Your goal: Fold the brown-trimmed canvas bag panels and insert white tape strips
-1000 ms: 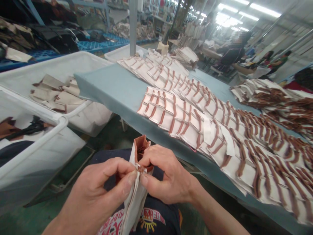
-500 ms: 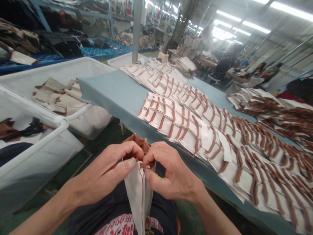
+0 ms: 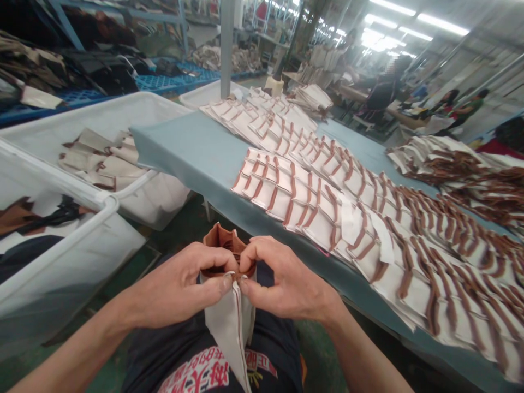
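Between my hands is a cream fabric piece [image 3: 223, 314] with a brown inside, its open end up and a seam running down the side facing me. My left hand [image 3: 198, 278] pinches the top edge just left of the seam. On the other side of the seam, my right hand [image 3: 278, 278] grips the same edge between thumb and curled forefinger. The fingertips of both hands nearly meet. The piece hangs over my lap, and part of its brown inner side is hidden behind my fingers.
A blue-grey table [image 3: 172, 142] to the right carries overlapping rows of cream pieces with brown edges [image 3: 303, 202]. A further heap [image 3: 442, 164] lies at its far right. White bins [image 3: 110, 204] with fabric pieces stand at left. A person [image 3: 382, 93] is in the background.
My left thumb has moved in closer to the seam, and both hands now pinch the edge side by side. The fabric piece has shifted slightly left.
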Tool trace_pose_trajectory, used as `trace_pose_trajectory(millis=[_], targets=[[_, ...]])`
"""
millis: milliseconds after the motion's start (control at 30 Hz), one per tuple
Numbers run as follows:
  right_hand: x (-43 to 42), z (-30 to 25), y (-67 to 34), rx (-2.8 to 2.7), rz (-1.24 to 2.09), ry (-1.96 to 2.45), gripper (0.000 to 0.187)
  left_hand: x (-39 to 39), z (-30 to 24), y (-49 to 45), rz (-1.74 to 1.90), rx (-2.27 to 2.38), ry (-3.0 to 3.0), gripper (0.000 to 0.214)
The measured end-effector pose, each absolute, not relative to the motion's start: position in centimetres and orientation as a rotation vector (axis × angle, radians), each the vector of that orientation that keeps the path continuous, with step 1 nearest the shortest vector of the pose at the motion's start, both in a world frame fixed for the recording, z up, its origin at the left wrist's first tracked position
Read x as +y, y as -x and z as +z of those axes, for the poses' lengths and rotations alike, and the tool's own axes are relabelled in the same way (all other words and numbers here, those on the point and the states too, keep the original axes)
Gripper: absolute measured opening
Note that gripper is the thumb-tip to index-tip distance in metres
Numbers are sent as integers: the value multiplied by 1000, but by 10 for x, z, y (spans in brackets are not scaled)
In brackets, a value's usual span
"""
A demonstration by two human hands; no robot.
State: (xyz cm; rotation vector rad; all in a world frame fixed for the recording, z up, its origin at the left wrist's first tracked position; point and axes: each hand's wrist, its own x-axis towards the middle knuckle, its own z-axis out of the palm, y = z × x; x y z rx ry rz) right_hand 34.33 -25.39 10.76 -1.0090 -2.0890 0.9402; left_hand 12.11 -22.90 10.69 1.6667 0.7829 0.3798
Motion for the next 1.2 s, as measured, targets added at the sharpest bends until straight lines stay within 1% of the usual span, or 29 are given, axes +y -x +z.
trace_pose_trajectory(millis=[500, 633, 767, 933, 1000, 1200], targets=[[-253, 105, -343, -2000, 1083, 966, 13, -242, 102, -117, 571, 812, -1836, 26], [-251, 97, -343, -1979, 1095, 970, 11, -243, 98, -114, 547, 808, -1695, 22], [-256, 96, -343, -1930, 999, 953, 13, -244, 96, -112, 528, 833, -1560, 21], [-271, 103, -338, -1918, 898, 1131, 11, -247, 93, -109, 568, 897, -1566, 28], [-274, 103, -335, -1913, 922, 1201, 15, -249, 91, -108, 554, 914, -1582, 28], [-276, 104, -329, -1859, 1078, 1236, 14, -251, 90, -109, 572, 933, -1593, 30]])
